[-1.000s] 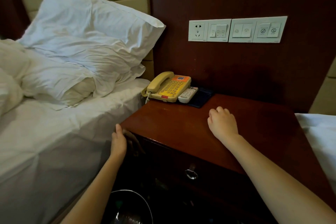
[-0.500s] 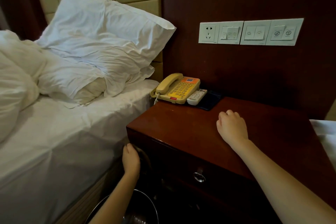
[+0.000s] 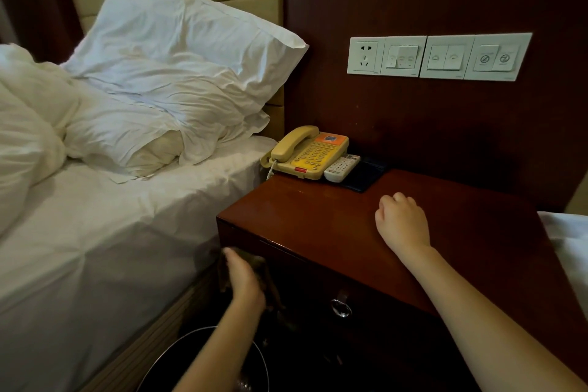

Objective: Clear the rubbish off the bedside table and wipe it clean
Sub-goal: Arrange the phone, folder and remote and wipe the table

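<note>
Seemingly at the wiping step, the left hand (image 3: 245, 278) holds a blurred brownish cloth (image 3: 267, 274) against the front left corner of the bedside table (image 3: 318, 226), its grip unclear, while the right hand (image 3: 402, 221) rests loosely fisted and empty on top; next comes wiping around the telephone (image 3: 307, 153).

No legible words or numbers. Switch panel (image 3: 439, 56): rightmost rockers carry round symbols, one a crossed circle, captions too small. Telephone (image 3: 308, 154) on bedside table (image 3: 318, 226): orange label, QR-like square, unreadable.

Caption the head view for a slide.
Left hand presses a cloth to the bedside table's front corner; right hand rests atop.
</note>
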